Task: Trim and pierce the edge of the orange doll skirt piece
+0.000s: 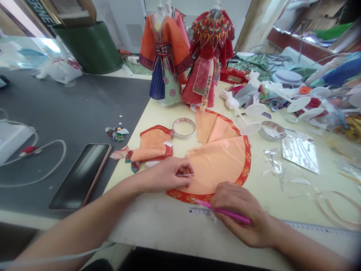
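Observation:
My left hand [172,173] is over the peach fabric, its thumb and fingers pinched on a short white beaded trim [185,175]. In my right hand [242,207] is a slim pink pen-like tool [235,216]; its exact kind cannot be made out. The tool's tip points left, at the front edge of a peach fan-shaped skirt piece [218,158] with a red patterned border. Under my right hand, the end of a ruler [196,211] shows. Just behind my left hand lies a small peach garment piece [155,138] with red edging.
Two dressed doll forms [166,56] stand at the back. A tape roll [184,128] lies behind the skirt piece. To the left is a phone [80,177] on a dark mat. Clear plastic pieces, white stands [252,128] and a ribbon [335,210] crowd the right.

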### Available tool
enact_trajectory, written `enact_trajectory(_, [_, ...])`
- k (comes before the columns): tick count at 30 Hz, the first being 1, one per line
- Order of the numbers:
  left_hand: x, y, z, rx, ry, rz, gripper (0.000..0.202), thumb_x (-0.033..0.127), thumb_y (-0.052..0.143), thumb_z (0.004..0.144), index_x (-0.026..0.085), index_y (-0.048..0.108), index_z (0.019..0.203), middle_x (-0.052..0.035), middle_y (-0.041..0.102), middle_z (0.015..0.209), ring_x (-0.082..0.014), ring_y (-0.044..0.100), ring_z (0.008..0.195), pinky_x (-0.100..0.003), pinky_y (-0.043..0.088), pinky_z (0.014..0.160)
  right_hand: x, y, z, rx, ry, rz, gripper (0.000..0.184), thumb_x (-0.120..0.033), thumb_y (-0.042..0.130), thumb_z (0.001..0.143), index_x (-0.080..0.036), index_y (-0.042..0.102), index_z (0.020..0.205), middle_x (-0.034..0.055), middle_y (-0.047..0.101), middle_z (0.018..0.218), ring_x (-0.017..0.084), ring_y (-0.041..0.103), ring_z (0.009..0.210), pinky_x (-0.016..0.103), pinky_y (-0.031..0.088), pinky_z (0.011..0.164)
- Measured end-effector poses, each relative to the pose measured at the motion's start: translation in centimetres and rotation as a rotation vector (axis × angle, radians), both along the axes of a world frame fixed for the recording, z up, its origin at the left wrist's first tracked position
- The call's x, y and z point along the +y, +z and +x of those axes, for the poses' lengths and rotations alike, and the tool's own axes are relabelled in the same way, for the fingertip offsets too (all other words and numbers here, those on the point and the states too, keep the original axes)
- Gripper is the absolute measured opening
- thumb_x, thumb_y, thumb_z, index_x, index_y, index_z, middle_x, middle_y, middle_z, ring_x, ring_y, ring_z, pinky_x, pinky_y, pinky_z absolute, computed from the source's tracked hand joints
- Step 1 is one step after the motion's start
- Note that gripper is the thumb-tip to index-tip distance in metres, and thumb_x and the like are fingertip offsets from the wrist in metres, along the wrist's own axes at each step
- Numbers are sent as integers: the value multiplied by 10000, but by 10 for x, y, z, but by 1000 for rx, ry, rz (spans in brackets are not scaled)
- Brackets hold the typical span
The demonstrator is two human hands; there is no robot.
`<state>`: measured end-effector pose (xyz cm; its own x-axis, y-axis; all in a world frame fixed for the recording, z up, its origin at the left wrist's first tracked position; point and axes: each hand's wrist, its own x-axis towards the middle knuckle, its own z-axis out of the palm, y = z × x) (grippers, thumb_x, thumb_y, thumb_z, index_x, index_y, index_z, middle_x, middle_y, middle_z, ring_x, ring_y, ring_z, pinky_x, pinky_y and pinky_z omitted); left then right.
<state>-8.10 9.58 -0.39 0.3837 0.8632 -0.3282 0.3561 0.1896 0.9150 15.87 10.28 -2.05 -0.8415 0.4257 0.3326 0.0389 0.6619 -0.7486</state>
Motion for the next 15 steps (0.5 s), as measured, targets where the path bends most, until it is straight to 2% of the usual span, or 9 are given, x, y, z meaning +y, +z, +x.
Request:
enact_trajectory(10, [0,0,-4,153,-185,114,105,157,544,736,170,583,832,31,586,748,-104,522,674,-192,374,585,0,-5,-2,41,-4,21,217,-34,516,790,-162,548,962,49,586,774,169,508,731,341,432,659])
enact_trajectory(15, [0,0,-4,175,-216,114,100,166,523,756,175,573,842,34,596,776,-101,531,697,-194,383,605,0,-4,-5,16,2,25,181,-38,505,799,-153,546,932,51,582,763,162,499,720,337,427,659])
